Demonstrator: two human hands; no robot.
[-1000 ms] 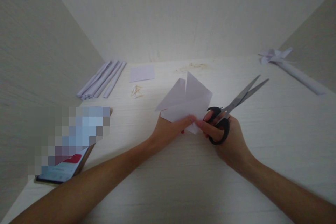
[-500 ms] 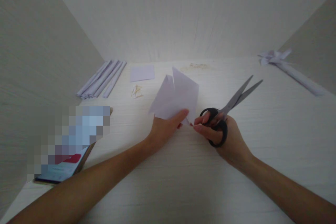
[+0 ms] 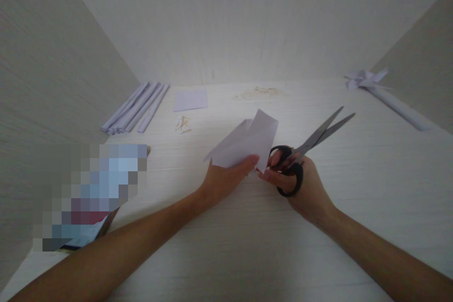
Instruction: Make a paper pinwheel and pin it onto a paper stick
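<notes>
In the head view, the main risk seems to lie with the folded white paper sheet [image 3: 242, 146], raised over the pale wood-grain bench [image 3: 226, 264] at the middle of the scene. Its lower corner, at about five o'clock on the sheet, could slip or crease askew, because the right hand [image 3: 300, 186] works there with fingers also threaded through the steel-bladed scissors with black looped handles [image 3: 313, 139]. The blades stand parted and point between one and two o'clock, away from the sheet; a turn of that wrist could swing them into the paper and nick it. Too hard a pull on the corner could tear thin paper. The left forearm passes close to the flat phone with a blurred screen [image 3: 76, 240], at eight o'clock from the sheet, and could nudge it.

As for the grip, the left hand [image 3: 226, 177] is closed on the sheet, thumb on top, the other fingers mostly hidden beneath. The right grip is wrapped about the scissor handles, while its thumb and fingertips meet the sheet's corner; how firmly they pinch, I cannot tell. Well apart from both hands, the small tan-and-white slivers [image 3: 183, 124] lie between nine and ten o'clock, and the small white paper rectangle [image 3: 191, 100] at ten.
</notes>
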